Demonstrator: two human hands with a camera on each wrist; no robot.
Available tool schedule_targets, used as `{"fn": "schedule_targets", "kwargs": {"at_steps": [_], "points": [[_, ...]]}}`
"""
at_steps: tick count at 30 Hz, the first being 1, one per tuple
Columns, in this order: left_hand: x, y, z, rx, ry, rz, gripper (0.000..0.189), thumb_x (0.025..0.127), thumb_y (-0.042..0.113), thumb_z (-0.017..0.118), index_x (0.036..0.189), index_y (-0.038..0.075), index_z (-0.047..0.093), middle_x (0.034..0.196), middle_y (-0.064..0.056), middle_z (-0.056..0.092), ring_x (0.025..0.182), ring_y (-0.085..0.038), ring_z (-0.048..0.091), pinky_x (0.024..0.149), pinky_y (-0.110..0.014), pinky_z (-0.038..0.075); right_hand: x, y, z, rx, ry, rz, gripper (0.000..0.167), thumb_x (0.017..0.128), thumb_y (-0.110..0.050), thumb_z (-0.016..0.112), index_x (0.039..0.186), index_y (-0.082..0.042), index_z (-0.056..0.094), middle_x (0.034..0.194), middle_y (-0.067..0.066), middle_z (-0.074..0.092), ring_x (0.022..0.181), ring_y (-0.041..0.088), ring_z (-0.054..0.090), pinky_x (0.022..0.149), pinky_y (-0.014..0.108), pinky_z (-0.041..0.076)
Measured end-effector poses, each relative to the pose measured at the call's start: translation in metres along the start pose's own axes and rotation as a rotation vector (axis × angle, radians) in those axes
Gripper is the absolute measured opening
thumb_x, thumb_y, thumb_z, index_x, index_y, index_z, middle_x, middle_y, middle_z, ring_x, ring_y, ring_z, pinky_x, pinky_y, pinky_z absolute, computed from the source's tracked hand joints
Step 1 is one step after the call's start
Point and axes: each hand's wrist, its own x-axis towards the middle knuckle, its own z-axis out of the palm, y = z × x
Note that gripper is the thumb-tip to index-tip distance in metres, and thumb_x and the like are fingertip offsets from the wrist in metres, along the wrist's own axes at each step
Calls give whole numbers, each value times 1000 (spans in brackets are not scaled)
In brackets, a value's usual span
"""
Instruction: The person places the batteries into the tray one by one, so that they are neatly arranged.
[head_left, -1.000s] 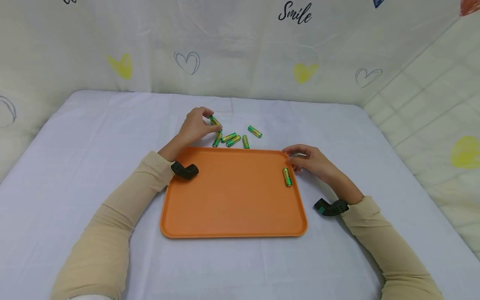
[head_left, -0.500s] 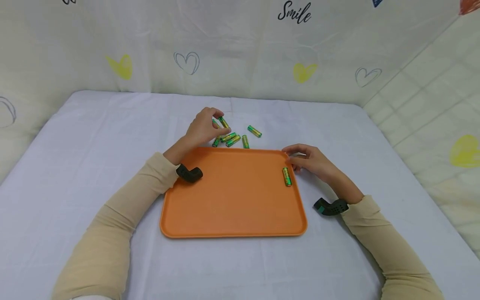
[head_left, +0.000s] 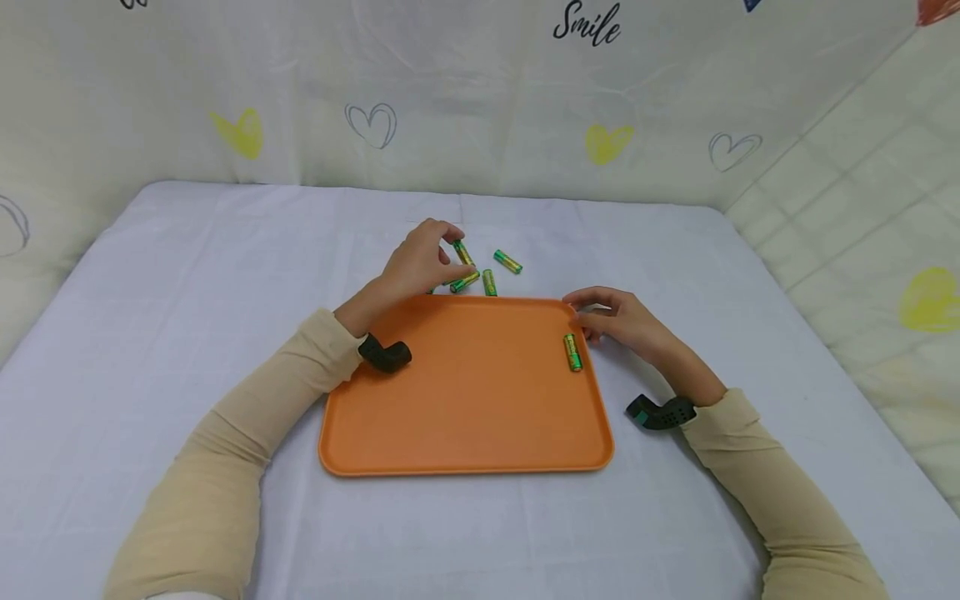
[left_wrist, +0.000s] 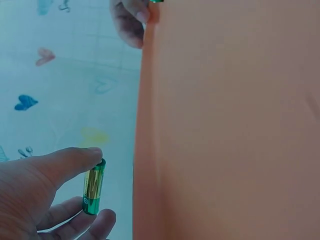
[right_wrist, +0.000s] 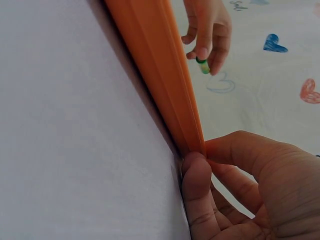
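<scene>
A pale cloth wall point(head_left: 480, 167) with hearts point(head_left: 609, 144) and the word "Smile" point(head_left: 587, 22) on it stands behind a worktop point(head_left: 480, 542) covered in white. Over the last second the left hand point(head_left: 418, 265) has shifted to the right and slightly nearer the person, taking a held battery point(left_wrist: 94, 187) along. That battery is now just beyond the far edge of the orange tray point(head_left: 457, 400), close to the loose ones; how high it is off the cloth is hard to tell. It is not over the tray, so I would judge the handling of this piece to be midway rather than done.

The left hand's grip is narrow: thumb at one end of the battery, a finger at the other. The right hand point(head_left: 622, 323) has stayed put, thumb and fingers pinching the tray's far right corner, seemingly to steady it. The tray and the single battery on the tray point(head_left: 573, 352), just inside its right rim, look unchanged. Outside lie a lone battery point(head_left: 507, 262), a battery by the far edge point(head_left: 490, 282) and a battery under the left thumb point(head_left: 465, 282); the left hand partly hides others, so I cannot count them.

The held battery is a slim, glossy cylinder, green at both ends with a shiny gold middle; its print is too small to read.
</scene>
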Motion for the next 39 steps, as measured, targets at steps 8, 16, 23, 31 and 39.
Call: {"fn": "schedule_targets", "kwargs": {"at_steps": [8, 16, 23, 31, 39], "points": [[-1, 9, 4, 37, -29, 17, 59, 87, 31, 75, 134, 2, 53, 127, -12, 52, 95, -22, 59, 81, -35, 51, 1, 0, 0, -10, 3, -5, 39, 97, -16, 61, 132, 0, 55, 116, 11, 58, 72, 11, 55, 66, 21, 48], [-2, 18, 7, 21, -68, 44, 59, 86, 30, 76, 134, 3, 53, 127, -10, 51, 95, -20, 59, 81, -35, 50, 1, -2, 1, 15, 1, 8, 40, 97, -14, 61, 132, 1, 54, 123, 13, 55, 70, 10, 55, 64, 20, 48], [-5, 31, 12, 11, -61, 110, 58, 85, 31, 77, 132, 3, 55, 123, -9, 52, 93, -19, 60, 80, -32, 49, 1, -2, 0, 22, 1, 11, 39, 97, -14, 61, 132, 1, 54, 119, 11, 56, 70, 10, 55, 63, 21, 48], [-10, 44, 20, -12, -88, 154, 54, 86, 30, 77, 129, 5, 56, 121, -7, 53, 95, -19, 61, 83, -30, 48, 1, 0, 1, 6, 8, 12, 39, 97, -16, 62, 131, 0, 55, 120, 14, 56, 70, 10, 55, 64, 21, 48], [-13, 53, 26, -14, -123, 198, 52, 86, 30, 77, 128, 6, 57, 121, -8, 53, 97, -21, 62, 77, -29, 50, 0, -1, 0, 11, 11, 3, 38, 97, -16, 61, 131, -1, 56, 116, 13, 57, 70, 11, 55, 64, 21, 48]]}}
